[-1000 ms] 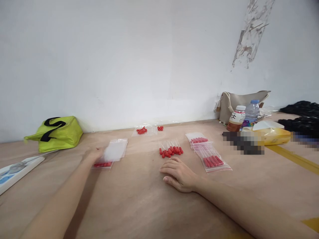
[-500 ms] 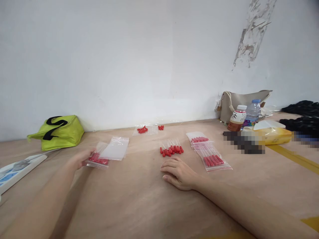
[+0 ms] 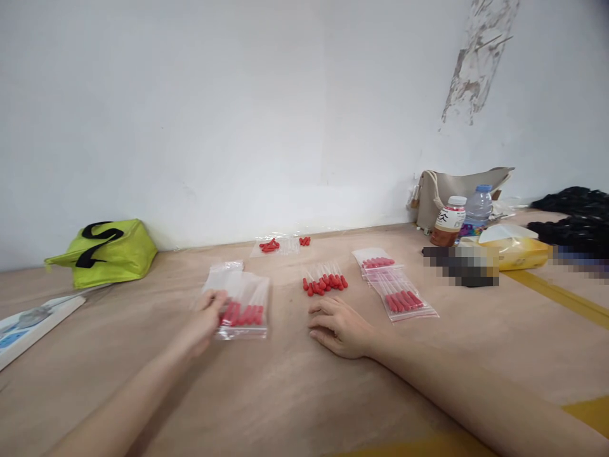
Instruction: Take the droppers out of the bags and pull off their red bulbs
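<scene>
My left hand [image 3: 207,320] is closed on the left edge of a clear zip bag [image 3: 257,289] holding several red-bulbed glass droppers. This bag partly covers the stack of whitish zip bags [image 3: 223,276] behind it. My right hand [image 3: 340,327] rests on the table, its fingers apart and slightly bent, holding nothing. Just beyond its fingertips lies a loose row of droppers [image 3: 328,282], red bulbs toward me. To the right of that row, one filled dropper bag [image 3: 404,295] overlaps another filled bag [image 3: 375,259].
More droppers [image 3: 270,245] lie on clear plastic near the wall. A lime-green bag [image 3: 114,254] and a white power strip [image 3: 38,324] are at left. At right stand a brown drink bottle [image 3: 448,222], a water bottle [image 3: 477,209], a beige bag [image 3: 457,184] and a yellow tissue pack [image 3: 518,251].
My left hand has moved right with the dropper bag, bringing it from the left side of the whitish bags to in front of them. My right hand stays in place.
</scene>
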The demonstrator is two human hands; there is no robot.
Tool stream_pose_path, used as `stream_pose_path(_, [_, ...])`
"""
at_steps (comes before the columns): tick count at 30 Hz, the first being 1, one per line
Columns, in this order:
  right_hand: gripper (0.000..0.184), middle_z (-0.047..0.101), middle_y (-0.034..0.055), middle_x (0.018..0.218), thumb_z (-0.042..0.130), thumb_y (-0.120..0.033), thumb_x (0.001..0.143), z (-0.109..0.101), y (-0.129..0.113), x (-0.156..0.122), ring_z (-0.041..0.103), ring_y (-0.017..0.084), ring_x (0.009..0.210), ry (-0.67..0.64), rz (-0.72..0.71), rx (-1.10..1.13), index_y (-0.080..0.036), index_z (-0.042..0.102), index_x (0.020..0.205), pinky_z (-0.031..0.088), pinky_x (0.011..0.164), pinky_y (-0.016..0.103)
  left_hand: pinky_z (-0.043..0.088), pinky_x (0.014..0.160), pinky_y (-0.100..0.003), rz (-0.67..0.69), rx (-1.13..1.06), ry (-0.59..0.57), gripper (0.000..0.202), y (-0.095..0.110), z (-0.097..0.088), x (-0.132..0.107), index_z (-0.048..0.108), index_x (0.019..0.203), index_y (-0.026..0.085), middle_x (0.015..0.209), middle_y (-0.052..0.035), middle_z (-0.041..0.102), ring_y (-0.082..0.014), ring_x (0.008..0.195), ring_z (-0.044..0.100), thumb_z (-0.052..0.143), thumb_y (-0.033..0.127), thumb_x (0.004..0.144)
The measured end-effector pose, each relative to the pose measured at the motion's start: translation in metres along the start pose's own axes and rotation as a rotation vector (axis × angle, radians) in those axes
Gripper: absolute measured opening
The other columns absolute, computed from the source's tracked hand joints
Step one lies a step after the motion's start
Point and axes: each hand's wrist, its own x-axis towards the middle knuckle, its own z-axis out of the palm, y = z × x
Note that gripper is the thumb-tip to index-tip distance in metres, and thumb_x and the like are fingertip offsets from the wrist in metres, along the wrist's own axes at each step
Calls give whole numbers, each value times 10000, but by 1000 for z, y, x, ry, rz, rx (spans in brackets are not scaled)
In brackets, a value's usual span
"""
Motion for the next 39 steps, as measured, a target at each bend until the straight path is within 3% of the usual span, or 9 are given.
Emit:
stream_pose_path(3, [159,547,77,1008,482,-247,806,-1,0,-1,496,169,938,12,14,5,-186,602,889,381,810,327,405,478,-216,-36,-170,-98,348,-14,45,-6,405,684,194,578,56,517,-102,508,518,552,503,622])
stream_pose_path(6, [154,543,77,998,486,-243,801,-1,0,-1,500,165,913,9,19,16,-188,603,885,388,800,323,425,512,-240,-61,-202,-150,324,-23,61,-11,378,684,198,593,46,507,-117,543,540,528,480,628])
stream_pose_path(11, [132,529,74,1006,497,-246,791,-1,0,-1,498,163,892,18,36,21,-191,602,848,387,789,317,464,616,-292,-13,-84,-199,302,-35,46,-27,379,724,195,698,8,519,-148,659,569,563,416,630])
stream_pose_path(15, [172,559,59,866,587,-338,706,0,-3,2,508,168,814,78,177,-53,-176,571,763,382,725,298,448,728,-365,472,369,-39,455,-36,28,-45,390,990,195,1002,-85,490,-229,905,527,592,421,651])
stream_pose_path(17, [255,576,46,789,615,-404,660,0,-8,5,519,169,758,79,312,-96,-178,565,765,375,673,285,402,847,-385,738,511,-196,442,-30,27,-52,420,1031,212,1153,-97,430,-252,1057,453,599,390,669])
stream_pose_path(19, [299,592,29,729,616,-458,643,1,-14,11,532,160,686,32,498,-81,-190,574,769,360,598,266,376,891,-377,869,579,-402,353,-22,31,-55,464,986,221,1206,-83,412,-251,1102,421,593,360,688])
stream_pose_path(23, [233,619,3,668,588,-449,679,5,-22,25,545,143,601,-75,781,67,-218,609,693,337,540,255,425,780,-334,846,575,-537,109,-16,45,-56,473,842,208,1059,-69,507,-207,946,502,495,281,765])
stream_pose_path(31, [396,608,31,664,441,-456,802,16,-20,29,531,197,728,-68,782,26,-193,589,546,347,704,401,433,788,-318,855,533,-543,53,-24,47,-54,483,815,205,1023,-64,541,-188,919,524,475,250,788])
stream_pose_path(39, [455,566,-26,587,347,-502,827,15,-9,29,538,149,667,-83,912,302,-176,543,577,281,833,464,373,963,-353,1043,497,-471,207,-34,46,-48,607,930,215,1226,-60,488,-197,1159,431,424,204,833])
